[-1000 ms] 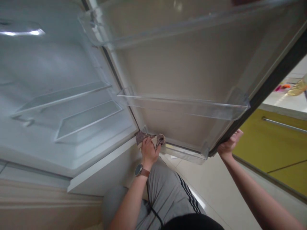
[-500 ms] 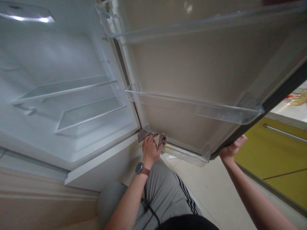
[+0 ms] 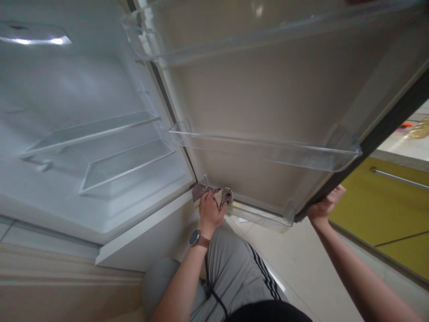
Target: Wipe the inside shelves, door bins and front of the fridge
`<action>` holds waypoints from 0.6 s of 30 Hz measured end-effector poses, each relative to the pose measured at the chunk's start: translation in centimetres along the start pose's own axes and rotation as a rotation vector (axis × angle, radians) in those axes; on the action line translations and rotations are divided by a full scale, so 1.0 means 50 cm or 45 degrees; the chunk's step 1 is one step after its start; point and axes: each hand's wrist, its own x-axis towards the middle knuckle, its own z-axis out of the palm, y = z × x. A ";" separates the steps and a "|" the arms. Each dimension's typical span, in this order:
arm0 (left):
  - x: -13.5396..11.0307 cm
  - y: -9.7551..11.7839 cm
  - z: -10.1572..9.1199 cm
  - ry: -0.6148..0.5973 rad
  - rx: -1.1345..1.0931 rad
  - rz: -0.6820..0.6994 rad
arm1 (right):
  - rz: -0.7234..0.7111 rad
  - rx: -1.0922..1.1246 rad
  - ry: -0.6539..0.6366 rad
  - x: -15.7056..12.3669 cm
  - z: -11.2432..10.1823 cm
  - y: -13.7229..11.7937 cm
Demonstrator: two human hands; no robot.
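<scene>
My left hand (image 3: 212, 212), with a watch on its wrist, is closed on a crumpled brown patterned cloth (image 3: 201, 191). The cloth presses into the lower corner of the open fridge door (image 3: 268, 98), by the hinge side, at the end of the lowest clear door shelf (image 3: 261, 213). My right hand (image 3: 325, 206) grips the dark outer edge of the door near its bottom corner; some of its fingers are hidden behind the edge. Higher on the door is another clear door shelf (image 3: 268, 147).
To the left stands the lit white fridge interior (image 3: 83, 80) with glass shelves (image 3: 127, 163). A white ledge (image 3: 147, 223) runs below it. At right are a yellow cabinet (image 3: 385, 210) with a bar handle and a countertop (image 3: 409, 150) with items on it. Pale floor tiles (image 3: 298, 259) lie beneath.
The view has tilted slightly, shifting the upper part of the door leftward in the picture. Both hands keep their holds, and the cloth stays in the same corner.
</scene>
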 end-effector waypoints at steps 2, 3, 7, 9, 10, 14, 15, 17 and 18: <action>0.001 0.000 -0.002 -0.006 -0.010 -0.005 | -0.100 -0.075 0.031 -0.001 0.000 0.000; 0.001 0.000 -0.002 -0.008 -0.015 -0.009 | -0.143 -0.106 0.047 -0.001 0.001 0.001; 0.000 -0.009 0.003 0.006 -0.041 -0.047 | -0.145 -0.115 0.033 -0.005 0.004 -0.001; 0.001 -0.015 0.008 0.044 -0.122 -0.099 | -0.135 -0.109 0.032 -0.008 0.006 -0.002; 0.002 -0.017 0.010 0.068 -0.194 -0.138 | -0.133 -0.098 0.037 -0.008 0.007 -0.003; 0.016 -0.013 -0.002 0.173 -0.711 -0.520 | -0.135 -0.078 0.044 -0.008 0.009 -0.003; 0.021 -0.010 -0.013 0.212 -0.867 -0.672 | -0.135 -0.087 0.043 -0.007 0.009 -0.002; 0.033 -0.007 -0.051 0.279 -1.114 -0.922 | -0.123 -0.102 0.045 -0.005 0.009 -0.001; 0.039 -0.007 -0.076 0.304 -1.243 -0.999 | -0.117 -0.102 0.048 -0.004 0.009 -0.001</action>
